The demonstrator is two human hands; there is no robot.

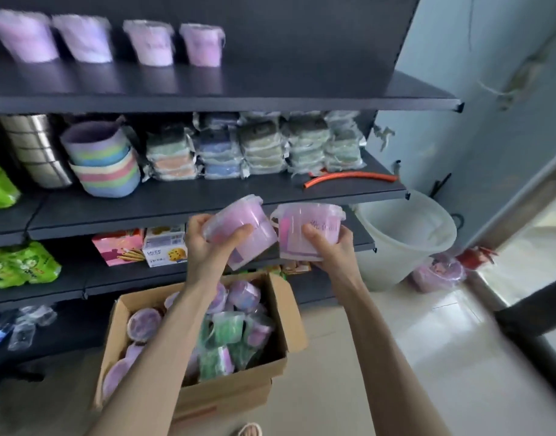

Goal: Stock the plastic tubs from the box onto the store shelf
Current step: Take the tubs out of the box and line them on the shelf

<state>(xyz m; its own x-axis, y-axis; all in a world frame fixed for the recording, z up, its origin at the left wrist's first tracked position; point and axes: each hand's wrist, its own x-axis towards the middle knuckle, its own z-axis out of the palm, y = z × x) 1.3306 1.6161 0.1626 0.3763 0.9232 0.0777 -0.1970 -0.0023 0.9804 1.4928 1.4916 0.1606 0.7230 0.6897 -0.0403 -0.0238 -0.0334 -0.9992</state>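
My left hand (207, 243) grips a purple plastic tub (242, 229), tilted to the left. My right hand (328, 247) holds a second purple tub (308, 228) upright beside it. Both tubs hang in front of the middle shelf's edge, above the open cardboard box (289, 313) on the floor. The box contains several more purple tubs (144, 324) and green wrapped ones (227, 328). Several purple tubs (150, 42) stand in a row on the left part of the dark top shelf (333, 89).
The middle shelf (207, 196) carries steel pots, stacked coloured bowls, wrapped sponge packs and an orange hose. Snack packets and boxes fill the lower shelves. A white bucket (405, 237) stands on the floor to the right, with a bagged purple bundle beside it.
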